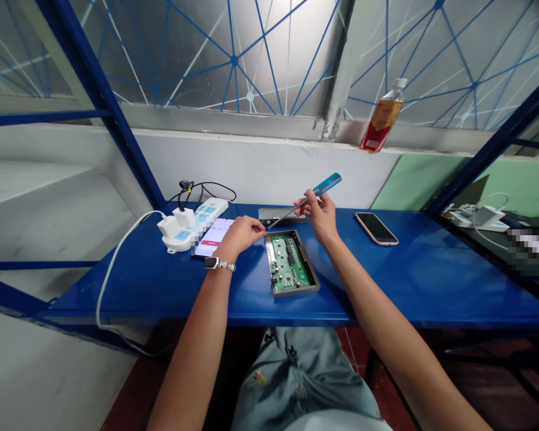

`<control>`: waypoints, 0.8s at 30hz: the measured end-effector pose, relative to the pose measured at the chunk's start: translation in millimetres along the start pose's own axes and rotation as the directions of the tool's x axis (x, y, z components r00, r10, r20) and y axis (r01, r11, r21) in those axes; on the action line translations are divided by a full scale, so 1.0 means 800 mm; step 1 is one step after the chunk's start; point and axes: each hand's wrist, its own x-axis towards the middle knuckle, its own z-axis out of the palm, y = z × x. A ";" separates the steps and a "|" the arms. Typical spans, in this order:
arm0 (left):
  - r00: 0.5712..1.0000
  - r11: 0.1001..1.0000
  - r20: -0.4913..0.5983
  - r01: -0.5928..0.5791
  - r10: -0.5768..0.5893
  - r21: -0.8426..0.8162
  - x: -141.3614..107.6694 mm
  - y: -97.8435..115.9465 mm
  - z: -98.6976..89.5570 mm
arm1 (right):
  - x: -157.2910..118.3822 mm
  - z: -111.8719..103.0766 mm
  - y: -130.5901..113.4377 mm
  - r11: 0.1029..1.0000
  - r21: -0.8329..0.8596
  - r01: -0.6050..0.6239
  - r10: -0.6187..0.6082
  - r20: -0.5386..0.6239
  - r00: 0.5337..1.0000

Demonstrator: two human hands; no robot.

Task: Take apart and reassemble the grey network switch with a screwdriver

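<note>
A screwdriver (327,184) with a blue handle is in my right hand (318,215), its shaft slanting down to the left. My left hand (242,232) has its fingers pinched together at the shaft's tip; whatever they hold is too small to make out. Just below the tip lies an open metal case (315,281) on the blue table. A green circuit board (290,263) sits inside the case. Behind it, partly hidden by my right hand and the shaft, is a flat metal cover (269,214).
Left of my hands, a lit phone (209,242) rests beside a white power strip (209,209) with plugs and cables. A dark-screened phone (376,228) lies to the right. On the window ledge stands a drink bottle (383,117). Blue frame posts (117,126) flank the table (408,281).
</note>
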 end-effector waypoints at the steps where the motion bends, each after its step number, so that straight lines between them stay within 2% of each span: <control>1: 1.000 1.000 0.000 -0.002 0.002 0.003 0.000 0.002 0.000 | 0.001 0.000 -0.001 1.000 -0.006 0.000 0.000 0.003 1.000; 4: 1.000 1.000 0.000 -0.014 0.014 -0.015 0.000 0.006 0.002 | 0.001 0.003 -0.003 1.000 0.003 -0.011 0.011 0.039 0.999; 8: 0.999 0.998 -0.006 -0.049 0.049 -0.048 0.001 0.010 0.007 | -0.003 0.015 -0.002 1.000 -0.010 -0.015 0.017 0.149 0.989; 13: 0.999 0.999 0.032 -0.043 0.043 -0.017 0.003 0.011 0.018 | -0.012 0.031 -0.001 0.980 -0.167 0.109 -0.071 0.217 0.974; 17: 0.997 0.997 0.024 -0.074 0.075 -0.026 0.006 0.010 0.025 | -0.018 0.036 0.000 0.954 -0.254 0.159 -0.096 0.244 0.965; 24: 0.992 0.991 -0.002 -0.128 0.128 -0.046 0.007 0.006 0.027 | -0.018 0.038 0.012 0.951 -0.267 0.157 -0.090 0.247 0.965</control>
